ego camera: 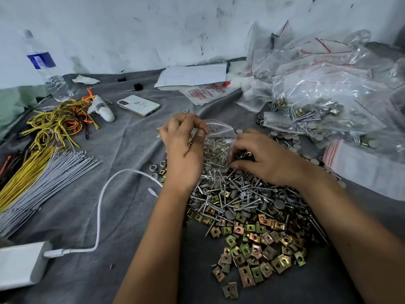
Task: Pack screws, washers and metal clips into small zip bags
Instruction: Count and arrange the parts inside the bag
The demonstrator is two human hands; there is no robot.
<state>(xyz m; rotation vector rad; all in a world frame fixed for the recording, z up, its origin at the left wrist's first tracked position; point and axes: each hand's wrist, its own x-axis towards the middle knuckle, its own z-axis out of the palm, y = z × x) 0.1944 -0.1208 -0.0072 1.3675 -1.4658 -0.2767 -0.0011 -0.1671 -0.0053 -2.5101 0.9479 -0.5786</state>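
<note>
Both hands work at one small clear plastic zip bag point(219, 139), which sits between them, just past the big pile. Left hand point(184, 148) pinches the bag's top edge and lifts it, so the mouth stays open and nothing spills. It also seems to hold a few small parts in its curled fingers. Right hand point(260, 159) has its fingers curled at the bag's other side, on some dark bits, likely to push them in. Long silver metal screws point(236, 194) and round grey washers point(278, 204) lie heaped under the wrists, close by for quick grabs. Square gold-coloured metal clips point(256, 253) spread nearer the person. Filled clear bags point(324, 102) pile up beyond the right hand, out of the way.
</note>
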